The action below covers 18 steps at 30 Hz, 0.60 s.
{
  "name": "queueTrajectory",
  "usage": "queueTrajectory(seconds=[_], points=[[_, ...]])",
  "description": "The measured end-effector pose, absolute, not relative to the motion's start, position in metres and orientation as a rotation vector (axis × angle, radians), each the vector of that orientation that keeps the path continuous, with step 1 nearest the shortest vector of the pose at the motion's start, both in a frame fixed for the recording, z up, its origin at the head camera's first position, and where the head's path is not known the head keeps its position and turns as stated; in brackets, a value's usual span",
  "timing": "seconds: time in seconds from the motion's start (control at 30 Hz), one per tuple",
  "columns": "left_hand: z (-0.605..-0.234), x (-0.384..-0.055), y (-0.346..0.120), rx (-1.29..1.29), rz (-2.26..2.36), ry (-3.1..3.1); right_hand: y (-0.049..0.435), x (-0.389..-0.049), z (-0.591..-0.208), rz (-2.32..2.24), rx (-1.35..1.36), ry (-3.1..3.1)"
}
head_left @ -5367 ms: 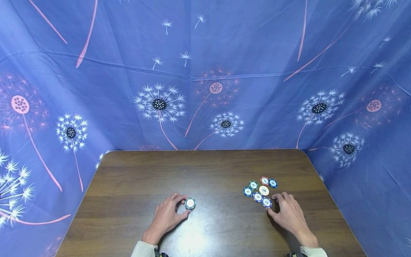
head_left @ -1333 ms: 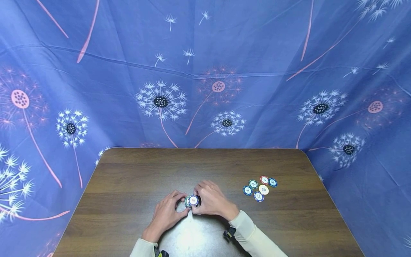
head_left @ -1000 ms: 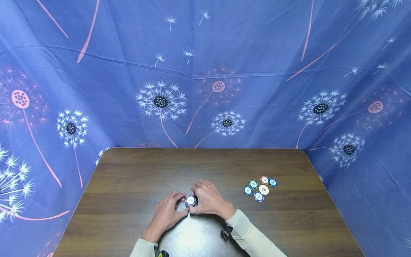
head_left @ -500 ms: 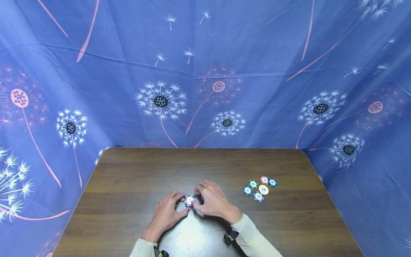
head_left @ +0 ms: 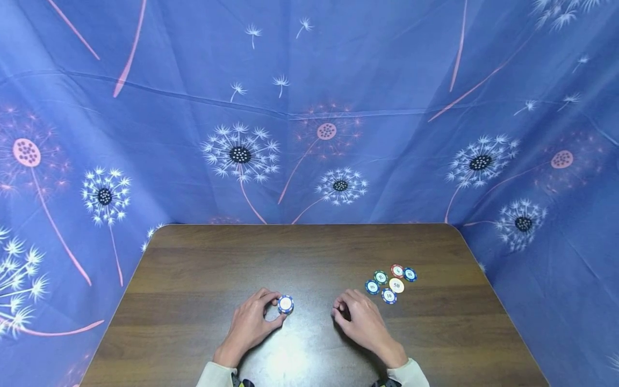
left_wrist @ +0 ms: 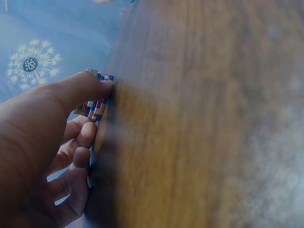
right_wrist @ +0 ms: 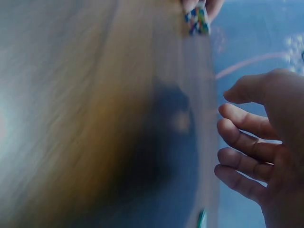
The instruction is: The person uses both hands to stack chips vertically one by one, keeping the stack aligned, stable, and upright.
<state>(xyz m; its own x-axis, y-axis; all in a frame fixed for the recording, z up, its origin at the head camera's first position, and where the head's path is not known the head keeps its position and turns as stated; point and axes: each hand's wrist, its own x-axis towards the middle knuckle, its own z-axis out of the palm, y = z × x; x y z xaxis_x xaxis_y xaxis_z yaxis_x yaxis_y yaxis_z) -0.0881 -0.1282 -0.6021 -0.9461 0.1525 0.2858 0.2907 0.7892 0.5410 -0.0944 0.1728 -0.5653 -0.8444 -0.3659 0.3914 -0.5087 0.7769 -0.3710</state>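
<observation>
Between the thumb and fingers of my left hand stands a stack of poker chips, a blue-and-white one on top. The left wrist view shows the side of this stack, with many coloured edges and the thumb across part of it. My right hand hovers to the right of the stack, its fingers loosely bent. In the right wrist view the right hand holds nothing. Loose chips lie flat beyond it: a cream 50 chip, a blue 10 chip, a red chip, a green chip.
Two more blue chips belong to the loose group, one at its left and one at its far right. The brown wooden table ends at a blue dandelion-print cloth, which also hangs at both sides.
My right hand brought a blue 10 chip from the loose group onto the stack, let it go, and has drawn back to the right. My left hand has stayed at the stack.
</observation>
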Motion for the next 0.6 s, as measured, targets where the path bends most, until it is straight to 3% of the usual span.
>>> queueTrajectory(seconds=[0.3, 0.6], points=[[-0.602, -0.088, -0.127, -0.32, -0.923, -2.759, 0.245, -0.083, -0.578, 0.63, 0.438, -2.617], [-0.603, -0.087, -0.129, -0.323, -0.913, -2.775, 0.302, -0.101, -0.578, 0.497, 0.177, -2.658]])
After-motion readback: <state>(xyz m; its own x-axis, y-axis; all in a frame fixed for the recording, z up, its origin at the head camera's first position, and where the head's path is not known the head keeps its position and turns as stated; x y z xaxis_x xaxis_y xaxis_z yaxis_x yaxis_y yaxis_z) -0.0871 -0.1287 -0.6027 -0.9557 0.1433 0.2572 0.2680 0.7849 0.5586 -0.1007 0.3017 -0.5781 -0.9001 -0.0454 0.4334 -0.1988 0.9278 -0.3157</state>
